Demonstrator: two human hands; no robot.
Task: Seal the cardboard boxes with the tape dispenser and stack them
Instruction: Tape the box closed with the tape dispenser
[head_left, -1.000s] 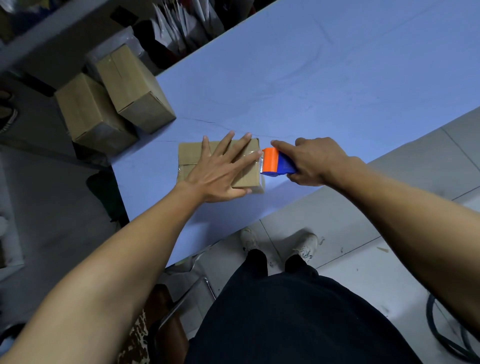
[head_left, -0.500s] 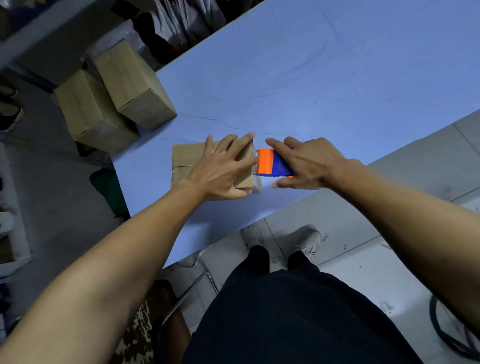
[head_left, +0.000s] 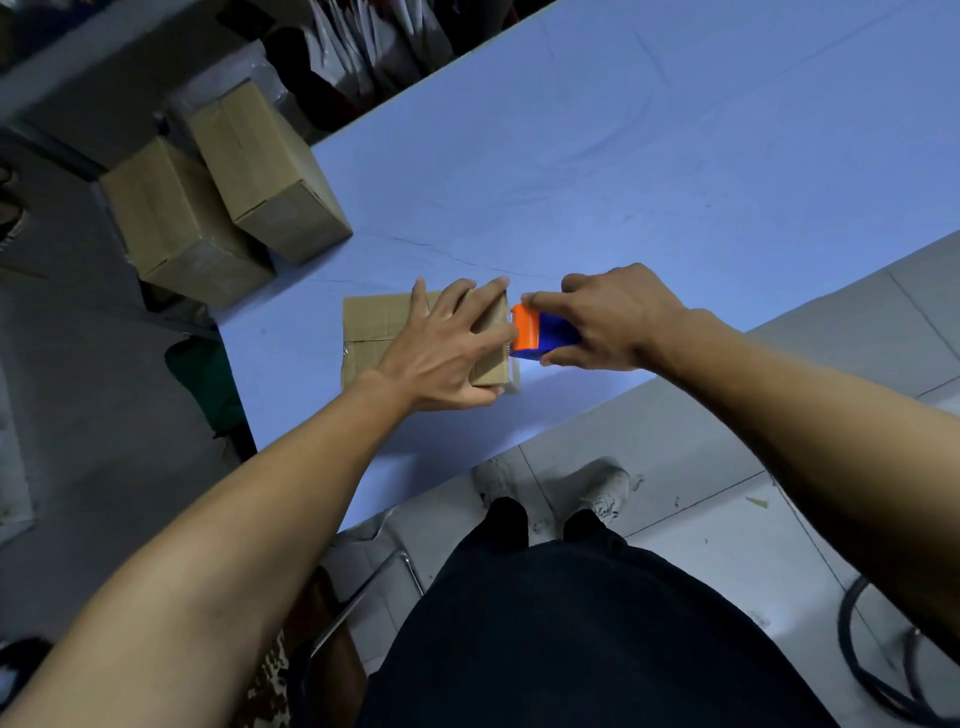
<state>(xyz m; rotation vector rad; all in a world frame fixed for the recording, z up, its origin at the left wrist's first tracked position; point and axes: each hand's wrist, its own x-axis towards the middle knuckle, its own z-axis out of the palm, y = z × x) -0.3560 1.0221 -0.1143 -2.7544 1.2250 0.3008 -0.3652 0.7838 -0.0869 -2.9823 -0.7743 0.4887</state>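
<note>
Left hand (head_left: 441, 353) lies flat, fingers spread, on the small brown cardboard box (head_left: 374, 332); right hand (head_left: 613, 317) clamps its grip round the orange-and-blue tape dispenser (head_left: 540, 332) touching the box's right edge.

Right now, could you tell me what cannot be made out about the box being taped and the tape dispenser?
Head view only:
- Box's top seam: the left hand lies flat over it, so any tape there is hidden.
- Tape dispenser: the right hand grips its rear, hiding the roll; the cutter edge is too small to judge.
- Box's right end: tape contact is hidden behind fingers and dispenser.
- Two other boxes at the table's left: tape on them is too dim to see.
</note>
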